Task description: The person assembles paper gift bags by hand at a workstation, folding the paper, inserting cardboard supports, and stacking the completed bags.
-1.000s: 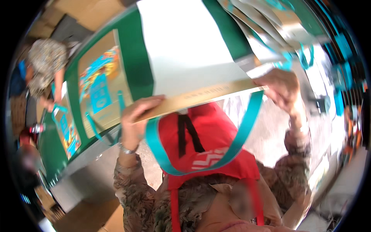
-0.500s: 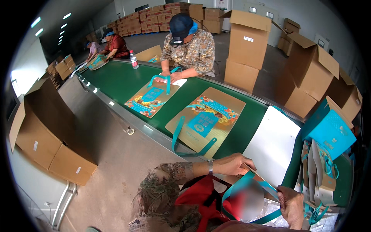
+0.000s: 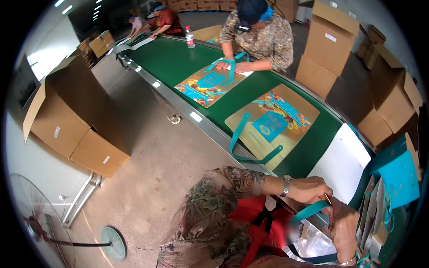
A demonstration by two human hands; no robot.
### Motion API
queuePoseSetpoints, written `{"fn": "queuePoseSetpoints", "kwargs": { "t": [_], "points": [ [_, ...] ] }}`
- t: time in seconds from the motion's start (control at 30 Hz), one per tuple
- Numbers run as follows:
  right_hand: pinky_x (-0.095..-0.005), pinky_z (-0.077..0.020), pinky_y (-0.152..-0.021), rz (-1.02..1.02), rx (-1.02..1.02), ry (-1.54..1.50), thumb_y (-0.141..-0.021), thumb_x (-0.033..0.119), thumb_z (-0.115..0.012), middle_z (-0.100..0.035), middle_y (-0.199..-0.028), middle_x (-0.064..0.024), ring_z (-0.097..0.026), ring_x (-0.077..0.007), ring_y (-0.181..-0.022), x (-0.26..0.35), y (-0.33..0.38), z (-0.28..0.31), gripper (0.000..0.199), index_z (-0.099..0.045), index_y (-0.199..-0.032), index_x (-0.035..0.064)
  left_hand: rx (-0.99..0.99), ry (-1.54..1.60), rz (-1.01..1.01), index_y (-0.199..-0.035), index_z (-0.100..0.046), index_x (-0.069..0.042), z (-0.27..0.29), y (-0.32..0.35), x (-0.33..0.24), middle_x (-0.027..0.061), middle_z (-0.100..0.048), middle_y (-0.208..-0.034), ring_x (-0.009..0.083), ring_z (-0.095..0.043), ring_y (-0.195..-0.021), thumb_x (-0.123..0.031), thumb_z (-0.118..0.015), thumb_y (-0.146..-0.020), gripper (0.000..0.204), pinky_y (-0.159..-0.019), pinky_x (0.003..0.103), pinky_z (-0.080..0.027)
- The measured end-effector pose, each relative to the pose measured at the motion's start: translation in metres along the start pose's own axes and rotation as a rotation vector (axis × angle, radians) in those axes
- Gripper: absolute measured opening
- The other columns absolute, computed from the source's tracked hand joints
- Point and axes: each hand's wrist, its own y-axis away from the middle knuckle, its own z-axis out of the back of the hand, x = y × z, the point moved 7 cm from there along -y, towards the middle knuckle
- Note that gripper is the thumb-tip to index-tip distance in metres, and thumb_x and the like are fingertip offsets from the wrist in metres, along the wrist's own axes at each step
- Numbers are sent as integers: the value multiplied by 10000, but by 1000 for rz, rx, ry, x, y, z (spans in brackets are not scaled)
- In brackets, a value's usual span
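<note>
At the lower right, my left hand (image 3: 309,189) is closed at the top edge of a gift bag, whose brown rim shows between my hands. A flat teal strap (image 3: 313,210) loops from that edge toward my body. My right hand (image 3: 343,223) is closed on the strap and meets the left at the rim; its fingertips are partly hidden. Beyond my hands lies a white bag panel (image 3: 342,165) on the green conveyor belt (image 3: 295,163). Further left, a gold and teal printed gift bag (image 3: 268,127) lies flat, its teal handle strap (image 3: 237,138) hanging toward the near edge.
Across the belt, a co-worker presses both hands on another printed bag (image 3: 201,91). A plastic bottle (image 3: 190,38) stands on the far edge. Folded bags (image 3: 371,214) and a teal box (image 3: 397,178) crowd the right. Cartons (image 3: 85,134) and a fan (image 3: 33,223) stand left.
The whole view has swung, shifting the belt and bags right and up. My hands have come closer together at the bag rim, and the strap loop looks smaller.
</note>
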Motion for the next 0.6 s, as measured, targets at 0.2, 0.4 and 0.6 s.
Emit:
{"fn": "queuePoseSetpoints", "kwargs": {
  "t": [0.2, 0.4, 0.6],
  "points": [
    [-391, -546, -605, 148, -17, 249, -857, 120, -722, -714, -935, -117, -702, -252, -732, 27, 4, -10, 276, -664, -1090, -15, -65, 173, 72, -1205, -669, -5, -22, 14, 15, 162, -742, -1116, 288, -757, -1005, -73, -826, -852, 392, -858, 361, -601],
    [-339, -566, -648, 100, -216, 140, -938, 233, -712, -722, -1010, -111, -712, -222, -822, 16, 39, 20, 333, -666, -1117, -43, -133, 279, 79, -1258, -660, -19, -25, 24, 32, 116, -726, -1206, 242, -737, -1080, 27, -804, -837, 447, -933, 339, -592],
    [-365, -574, -886, -589, -1120, 35, -1131, 328, -471, -750, -1150, -173, -718, -238, -958, -58, 157, 89, 434, -647, -1265, -45, -256, 182, 16, -1234, -664, -19, 23, -36, 22, 97, -730, -1174, 189, -729, -1018, 18, -793, -869, 389, -896, 312, -584]
  ]
}}
